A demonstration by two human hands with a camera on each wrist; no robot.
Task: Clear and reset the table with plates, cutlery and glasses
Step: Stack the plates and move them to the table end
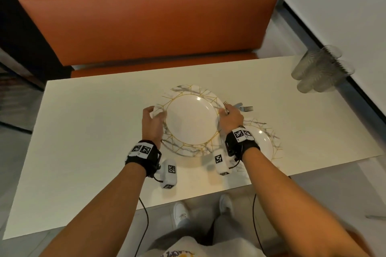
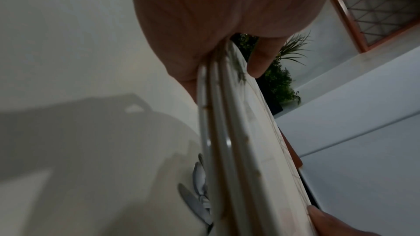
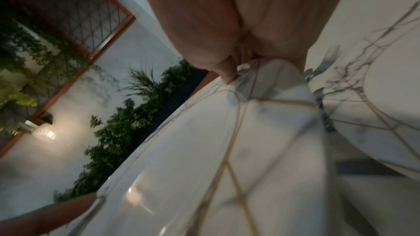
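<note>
A stack of plates (image 1: 193, 119) is held over the middle of the surface (image 1: 87, 131), marble-veined with gold lines. From the left wrist view three rims (image 2: 218, 132) are counted, nested close. The left hand (image 1: 153, 120) is closed on the stack's left edge, thumb above and fingers (image 2: 261, 56) curled beneath; the right hand (image 1: 230, 118) is closed on the right edge in the same way, thumb tip (image 3: 227, 73) pressed on the rim. Whether the stack is touching the surface or just clear of it cannot be told.

A further plate (image 1: 263, 142) lies just beside the right wrist, and forks (image 1: 243, 107) lie just beyond the right hand. Glasses (image 1: 319, 71) are grouped at the far right corner.

Judged: glazed ceramic, rigid, brittle, slick at the rim, and heavy as a stack. Opposite edges with fingers under the lowest plate are judged the proper hold; the stack should be kept level, since nested plates may slide.
</note>
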